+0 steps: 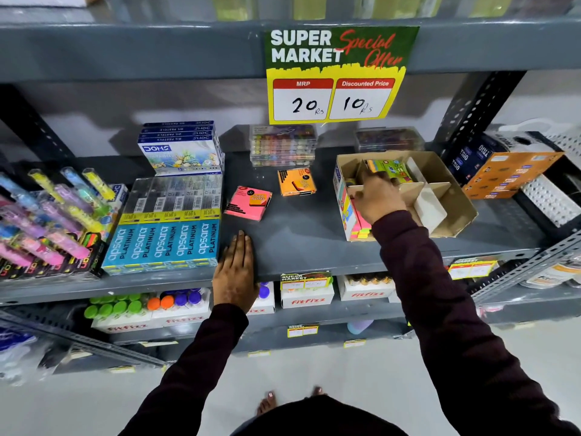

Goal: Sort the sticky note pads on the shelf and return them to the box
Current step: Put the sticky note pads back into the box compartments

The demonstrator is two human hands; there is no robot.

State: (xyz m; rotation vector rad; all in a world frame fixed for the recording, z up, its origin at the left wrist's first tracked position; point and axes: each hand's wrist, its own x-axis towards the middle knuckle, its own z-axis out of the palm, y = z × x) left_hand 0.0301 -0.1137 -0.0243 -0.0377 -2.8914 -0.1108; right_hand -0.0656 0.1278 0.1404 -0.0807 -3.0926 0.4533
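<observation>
A brown cardboard box with dividers stands on the right of the grey shelf. My right hand reaches into its left compartment, fingers closed on a green and yellow sticky note pad. More pink and yellow pads stand at the box's near left corner. A pink sticky note pad lies on the shelf's middle. An orange pad lies behind it, closer to the box. My left hand rests flat on the shelf's front edge, holding nothing.
Blue Apsara pencil packs and Doms oil pastel boxes fill the left side, with highlighters beyond. Clear crayon cases stand at the back. Orange and dark boxes sit right of the cardboard box. A price sign hangs above.
</observation>
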